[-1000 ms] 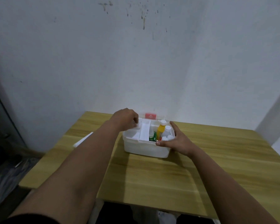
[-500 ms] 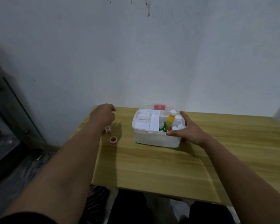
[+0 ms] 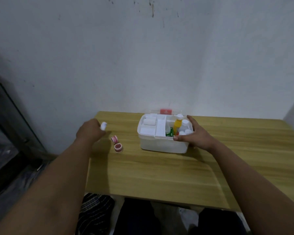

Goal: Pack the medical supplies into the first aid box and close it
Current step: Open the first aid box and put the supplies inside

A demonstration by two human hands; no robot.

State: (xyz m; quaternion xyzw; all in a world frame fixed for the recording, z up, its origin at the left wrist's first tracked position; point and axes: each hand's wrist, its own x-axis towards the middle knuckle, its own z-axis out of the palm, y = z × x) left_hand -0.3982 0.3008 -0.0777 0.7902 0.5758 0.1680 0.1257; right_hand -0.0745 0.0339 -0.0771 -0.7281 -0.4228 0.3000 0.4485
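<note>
The white first aid box (image 3: pixel 161 146) stands open on the wooden table (image 3: pixel 176 175), its clear lid with a red label (image 3: pixel 166 111) tipped back. Inside are a white bandage roll (image 3: pixel 149 122), a yellow bottle (image 3: pixel 177 125), a white bottle (image 3: pixel 184 126) and a green packet (image 3: pixel 170 133). My right hand (image 3: pixel 196 135) rests against the box's right side, thumb on the front rim. My left hand (image 3: pixel 90 131) hovers left of the box, shut on a small white roll (image 3: pixel 103 125). Two pink tape rolls (image 3: pixel 116 143) lie on the table between that hand and the box.
A white wall rises right behind the table. Dark floor and a dark frame lie to the left beyond the table's left edge. My legs and a striped cloth show below the near edge.
My left hand left the box, moved left to the table's corner area and now holds a small white roll. My right hand stayed on the box. The camera view shifted left.
</note>
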